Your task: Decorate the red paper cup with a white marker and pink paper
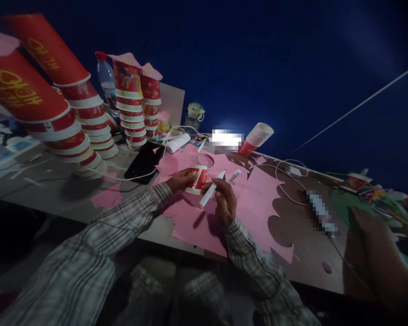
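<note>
My left hand (179,181) is closed on the side of a red and white paper cup (200,177), which is held just above the pink paper (258,194). My right hand (226,201) grips a white marker (208,195) close to the cup's right side. The marker slants, with its dark tip pointing up and away and its orange end low. Beyond the right hand, a white cap (235,175) lies on the paper. A thin ring (206,160) rests behind the cup.
Tall stacks of red cups (129,108) stand at the left, beside a black phone (144,163). Nested cups (256,138) lean at the back. A cable (292,197) crosses the right side, where another person's arm (377,253) reaches over the table.
</note>
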{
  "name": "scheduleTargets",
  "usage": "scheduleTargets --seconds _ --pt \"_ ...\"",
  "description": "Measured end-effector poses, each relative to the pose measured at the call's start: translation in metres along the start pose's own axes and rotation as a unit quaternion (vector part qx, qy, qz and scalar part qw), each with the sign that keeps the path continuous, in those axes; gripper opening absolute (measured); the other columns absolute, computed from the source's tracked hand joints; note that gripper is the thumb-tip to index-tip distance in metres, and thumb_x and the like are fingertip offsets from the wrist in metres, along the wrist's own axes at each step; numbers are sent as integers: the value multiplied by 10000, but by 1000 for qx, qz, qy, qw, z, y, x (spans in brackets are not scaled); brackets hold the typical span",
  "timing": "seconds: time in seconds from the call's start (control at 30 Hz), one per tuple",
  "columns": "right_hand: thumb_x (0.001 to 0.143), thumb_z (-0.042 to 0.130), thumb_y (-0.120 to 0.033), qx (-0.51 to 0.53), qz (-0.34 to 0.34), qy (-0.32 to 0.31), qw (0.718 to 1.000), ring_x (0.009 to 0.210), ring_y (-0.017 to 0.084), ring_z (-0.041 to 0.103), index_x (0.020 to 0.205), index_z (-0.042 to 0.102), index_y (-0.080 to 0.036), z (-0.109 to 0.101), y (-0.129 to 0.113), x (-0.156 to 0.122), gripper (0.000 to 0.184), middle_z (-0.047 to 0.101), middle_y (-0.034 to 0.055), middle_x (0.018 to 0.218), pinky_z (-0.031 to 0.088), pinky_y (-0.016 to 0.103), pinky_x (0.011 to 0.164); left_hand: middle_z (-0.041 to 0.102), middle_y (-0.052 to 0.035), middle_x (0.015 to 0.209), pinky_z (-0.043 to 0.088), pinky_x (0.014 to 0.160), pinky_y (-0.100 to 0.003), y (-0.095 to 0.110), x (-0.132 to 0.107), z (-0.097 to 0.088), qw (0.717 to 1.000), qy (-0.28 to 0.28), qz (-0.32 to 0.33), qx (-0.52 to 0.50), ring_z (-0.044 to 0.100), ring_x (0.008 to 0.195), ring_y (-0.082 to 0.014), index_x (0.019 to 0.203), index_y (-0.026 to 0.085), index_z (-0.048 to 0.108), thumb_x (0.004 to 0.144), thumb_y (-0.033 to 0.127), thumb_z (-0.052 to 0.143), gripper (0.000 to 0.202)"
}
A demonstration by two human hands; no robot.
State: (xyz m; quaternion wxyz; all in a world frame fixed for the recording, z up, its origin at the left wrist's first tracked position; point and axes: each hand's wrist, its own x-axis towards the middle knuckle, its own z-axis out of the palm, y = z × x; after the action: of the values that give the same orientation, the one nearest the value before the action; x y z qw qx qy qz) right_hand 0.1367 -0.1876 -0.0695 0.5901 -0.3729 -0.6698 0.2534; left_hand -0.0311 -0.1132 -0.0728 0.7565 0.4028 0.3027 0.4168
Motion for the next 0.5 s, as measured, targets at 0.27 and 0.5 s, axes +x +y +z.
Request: scheduleTargets --seconds 0.27,0.5 --pt "848 549 -131 -142 -143 -17 979 834 218 695 1220 499 -278 7 1 -7 403 714 56 961 586 407 742 727 -54 796 486 588 -231 0 4 -1 1000 -3 -20 -8 647 647 -138 975 109 666 585 497 886 593" --pt "938 533 -327 -61 -100 40 992 859 227 702 1226 451 -298 7 2 -11 301 691 52 969 571 446 798 724 -56 818 518 643 -261 -1 4 -1 999 15 -16 -26 678 712 -166 967 121 662 620 495 865 549"
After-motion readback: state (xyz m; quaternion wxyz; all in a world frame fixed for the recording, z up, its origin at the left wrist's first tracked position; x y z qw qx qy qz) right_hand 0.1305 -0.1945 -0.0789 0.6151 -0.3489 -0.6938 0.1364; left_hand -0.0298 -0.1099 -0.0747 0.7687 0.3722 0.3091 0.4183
